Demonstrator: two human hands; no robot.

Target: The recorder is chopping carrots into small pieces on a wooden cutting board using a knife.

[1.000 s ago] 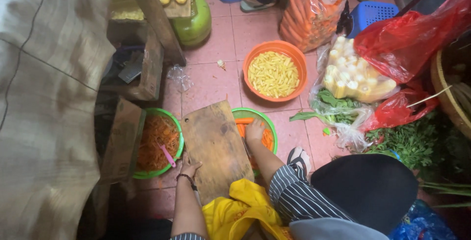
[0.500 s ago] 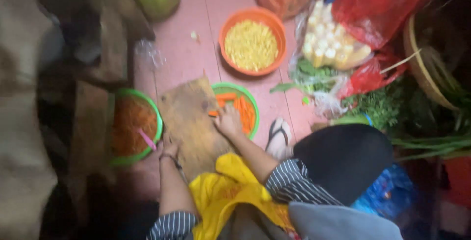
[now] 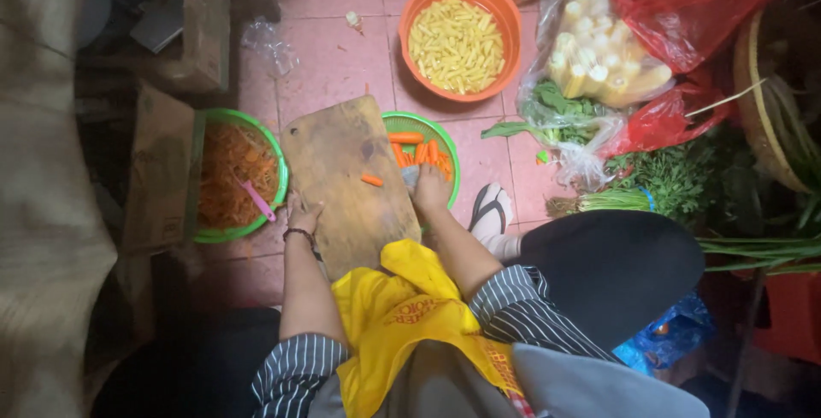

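Your left hand (image 3: 304, 213) rests fingers-down on the near left edge of the wooden cutting board (image 3: 346, 180), holding nothing. Your right hand (image 3: 428, 185) reaches into the green basket of peeled carrots (image 3: 421, 151) — whether it pinches one, you cannot tell. One carrot piece (image 3: 371, 180) lies on the board. The green basin of shredded carrot (image 3: 231, 174) looks well filled, yet several whole carrots remain — roughly midway, I'd judge.

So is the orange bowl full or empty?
Nearly full: the orange bowl on the pink floor holds a heap of pale yellow cut pieces covering its bottom.
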